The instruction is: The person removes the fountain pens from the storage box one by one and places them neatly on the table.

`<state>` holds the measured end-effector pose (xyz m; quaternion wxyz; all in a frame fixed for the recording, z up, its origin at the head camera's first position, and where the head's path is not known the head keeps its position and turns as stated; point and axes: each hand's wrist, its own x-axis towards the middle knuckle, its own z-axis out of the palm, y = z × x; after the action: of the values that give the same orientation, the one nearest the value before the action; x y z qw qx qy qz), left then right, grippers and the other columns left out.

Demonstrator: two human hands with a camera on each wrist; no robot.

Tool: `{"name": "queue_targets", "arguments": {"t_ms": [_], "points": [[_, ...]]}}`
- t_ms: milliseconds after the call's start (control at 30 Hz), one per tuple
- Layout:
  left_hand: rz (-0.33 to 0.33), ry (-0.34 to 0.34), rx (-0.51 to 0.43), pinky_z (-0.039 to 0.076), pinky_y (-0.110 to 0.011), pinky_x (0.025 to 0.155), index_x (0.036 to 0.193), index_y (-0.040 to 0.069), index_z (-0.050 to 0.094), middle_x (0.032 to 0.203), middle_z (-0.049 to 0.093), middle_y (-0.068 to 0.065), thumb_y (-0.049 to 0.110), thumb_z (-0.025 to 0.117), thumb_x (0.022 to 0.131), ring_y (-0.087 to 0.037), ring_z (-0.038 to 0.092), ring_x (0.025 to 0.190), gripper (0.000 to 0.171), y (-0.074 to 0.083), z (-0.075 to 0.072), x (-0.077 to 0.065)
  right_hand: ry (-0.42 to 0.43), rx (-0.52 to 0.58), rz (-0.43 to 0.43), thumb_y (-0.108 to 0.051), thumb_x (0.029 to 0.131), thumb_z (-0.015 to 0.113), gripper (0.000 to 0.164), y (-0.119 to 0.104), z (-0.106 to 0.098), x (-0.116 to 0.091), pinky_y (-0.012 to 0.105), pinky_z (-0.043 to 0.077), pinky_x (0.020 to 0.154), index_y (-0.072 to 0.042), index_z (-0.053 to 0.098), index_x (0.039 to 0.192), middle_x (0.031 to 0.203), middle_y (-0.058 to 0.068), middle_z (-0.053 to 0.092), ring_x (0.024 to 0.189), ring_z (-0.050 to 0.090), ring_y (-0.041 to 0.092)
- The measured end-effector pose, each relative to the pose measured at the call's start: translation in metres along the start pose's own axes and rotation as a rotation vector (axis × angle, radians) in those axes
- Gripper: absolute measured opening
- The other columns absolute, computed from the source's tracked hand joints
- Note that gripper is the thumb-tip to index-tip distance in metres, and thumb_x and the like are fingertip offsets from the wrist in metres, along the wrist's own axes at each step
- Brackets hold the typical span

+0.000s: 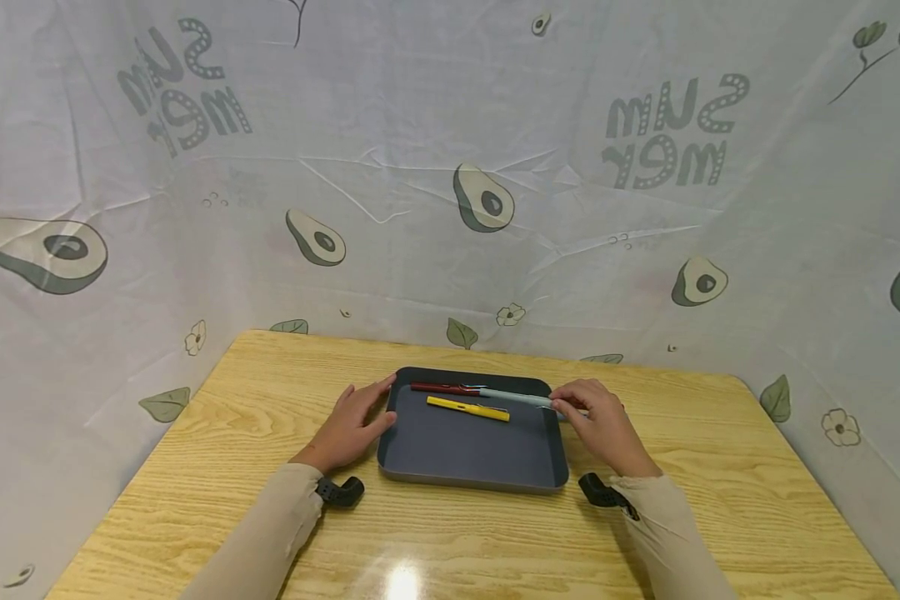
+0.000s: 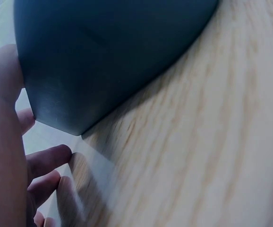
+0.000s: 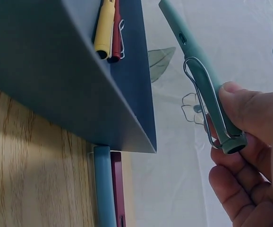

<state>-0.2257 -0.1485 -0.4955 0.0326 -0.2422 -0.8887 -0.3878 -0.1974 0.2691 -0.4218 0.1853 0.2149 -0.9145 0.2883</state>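
In the head view my left hand rests against the left side of a dark grey tray, its thumb touching the rim and its fingers near the far left corner. My right hand pinches a pale teal pen between thumb and fingers by its clipped end. The teal pen is held above the tray's right side, tilted in the right wrist view. Inside the tray lie a yellow pen and, behind it, a dark red pen.
Outside the tray's right wall a blue pen and a purple pen lie side by side on the wooden table. A pale printed cloth hangs behind the table. Each wrist wears a black band.
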Motion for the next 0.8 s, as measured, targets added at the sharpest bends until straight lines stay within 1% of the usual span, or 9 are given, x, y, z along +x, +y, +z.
{"name": "queue_targets", "arguments": {"t_ms": [133,500,800], "points": [[0.0,0.0,0.005,0.006,-0.06,0.127,0.164,0.021,0.033,0.16,0.046,-0.009,0.038,0.061,0.106,-0.031,0.041,0.149,0.067,0.0001,0.0003,0.0003,-0.01,0.007,0.01,-0.003,0.095,0.073,0.012,0.001,0.0005,0.0001,0.035,0.061,0.076,-0.01,0.077,0.105,0.099,0.002,0.071,0.092,0.062,0.018],[-0.008,-0.011,0.012,0.005,-0.06,0.127,0.165,0.022,0.032,0.161,0.044,-0.008,0.04,0.059,0.106,-0.03,0.04,0.149,0.067,-0.002,0.0007,-0.0001,-0.028,0.018,0.022,-0.005,0.096,0.073,0.013,0.0052,0.002,-0.0002,0.035,0.06,0.077,-0.012,0.077,0.105,0.102,-0.001,0.071,0.094,0.062,0.017],[-0.004,-0.014,-0.002,0.004,-0.059,0.127,0.165,0.022,0.031,0.161,0.044,-0.008,0.047,0.056,0.106,-0.03,0.04,0.15,0.068,-0.0024,-0.0002,0.0001,-0.035,0.037,0.032,-0.006,0.096,0.073,0.013,0.0082,0.0036,-0.0005,0.034,0.058,0.075,-0.013,0.078,0.105,0.102,-0.001,0.071,0.094,0.062,0.016]]}}
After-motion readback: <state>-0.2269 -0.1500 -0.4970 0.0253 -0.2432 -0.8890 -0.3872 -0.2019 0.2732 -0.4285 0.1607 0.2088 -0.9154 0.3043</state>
